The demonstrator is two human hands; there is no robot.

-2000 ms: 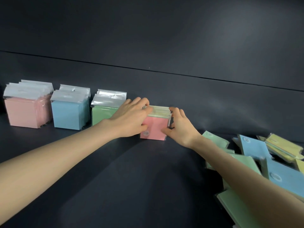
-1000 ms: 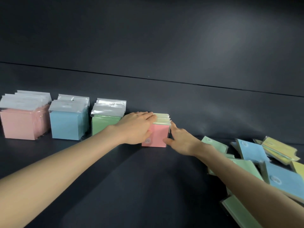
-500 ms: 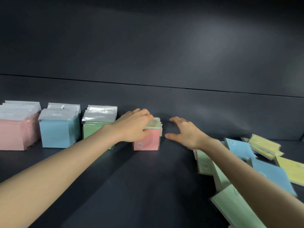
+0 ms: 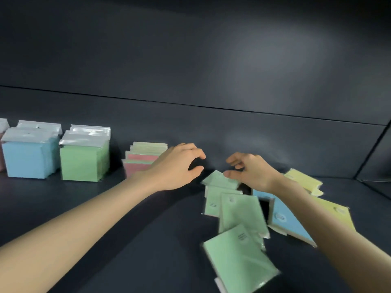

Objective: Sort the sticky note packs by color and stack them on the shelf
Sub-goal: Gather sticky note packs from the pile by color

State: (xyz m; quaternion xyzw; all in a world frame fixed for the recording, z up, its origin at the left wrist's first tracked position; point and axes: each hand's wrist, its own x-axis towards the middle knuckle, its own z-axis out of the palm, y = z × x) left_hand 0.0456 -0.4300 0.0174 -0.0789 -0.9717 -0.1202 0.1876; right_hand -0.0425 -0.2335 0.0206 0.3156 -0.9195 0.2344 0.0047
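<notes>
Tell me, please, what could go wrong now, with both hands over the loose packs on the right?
1. The left hand has its wrist right in front of the short pink stack; a sideways move may tip those upright packs.
2. The loose packs overlap; if the right hand pulls the farthest green pack, its neighbours may slide along.
3. In this dim light, pale green and yellow packs could be confused.

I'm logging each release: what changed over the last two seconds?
Both hands let go of the pink-fronted stack and moved right. The left hand hangs just beside it, holding nothing, and the right hand reaches over the loose pile, fingertips at a green pack. The blue stack and green stack stayed put.
</notes>
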